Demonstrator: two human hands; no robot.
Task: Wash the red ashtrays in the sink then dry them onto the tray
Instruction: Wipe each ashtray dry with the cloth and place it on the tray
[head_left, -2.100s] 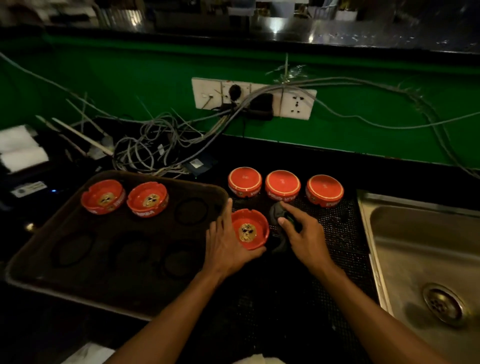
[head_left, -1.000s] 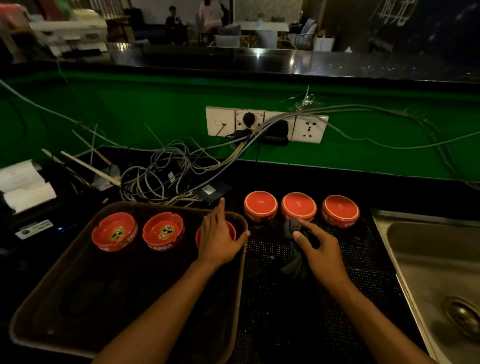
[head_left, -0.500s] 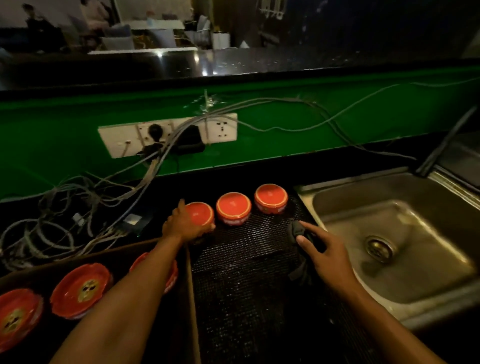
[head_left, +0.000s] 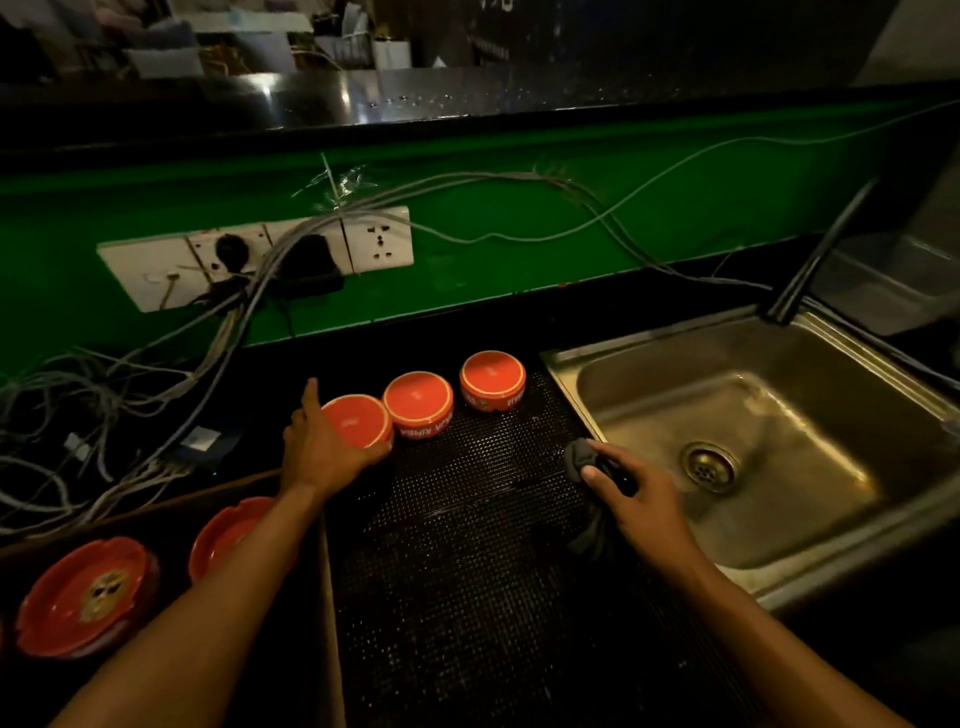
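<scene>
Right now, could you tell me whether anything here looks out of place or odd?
Yes: a loose tangle of cables sprawls from the wall sockets across the counter, close to the sink. The upside-down ashtrays look neatly lined up.

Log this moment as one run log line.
left hand: grasping upside-down ashtray on mat | right hand: holding dark cloth by sink | two ashtrays visible in tray
</scene>
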